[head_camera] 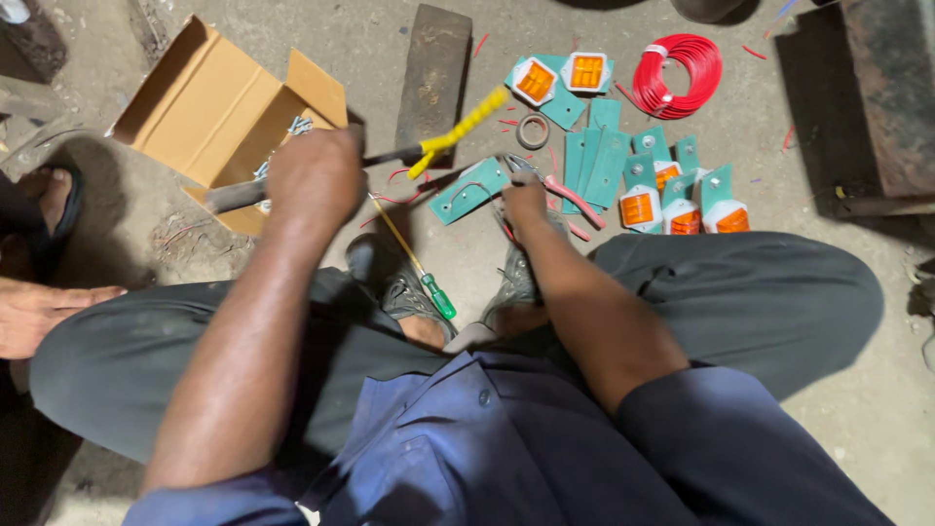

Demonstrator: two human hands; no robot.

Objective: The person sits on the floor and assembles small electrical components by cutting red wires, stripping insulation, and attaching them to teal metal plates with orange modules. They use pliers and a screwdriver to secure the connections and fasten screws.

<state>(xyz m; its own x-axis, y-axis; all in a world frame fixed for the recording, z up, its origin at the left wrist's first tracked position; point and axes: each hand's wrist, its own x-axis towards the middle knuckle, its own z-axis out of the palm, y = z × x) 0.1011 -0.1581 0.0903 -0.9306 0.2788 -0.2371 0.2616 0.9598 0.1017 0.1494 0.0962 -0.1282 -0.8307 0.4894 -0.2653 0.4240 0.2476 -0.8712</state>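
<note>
Left hand (314, 177): closed around one yellow-handled tool (443, 141)
Right hand (524, 198): grip unclear, on one teal plate (469, 191)
Orange lamps (638, 208): six
Red wire coil (679, 74): one
Green-handled screwdriver (414, 258): one

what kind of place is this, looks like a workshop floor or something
Probably a small electrical or vehicle-lamp workshop, with work done seated on a bare concrete floor. Signs: teal brackets with orange lamps, a red wire coil, and a green-handled screwdriver.

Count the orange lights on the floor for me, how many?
5. Two orange lights lie side by side beside the red wire coil; three sit in a row lower right. More may hide among the teal plates.
</note>
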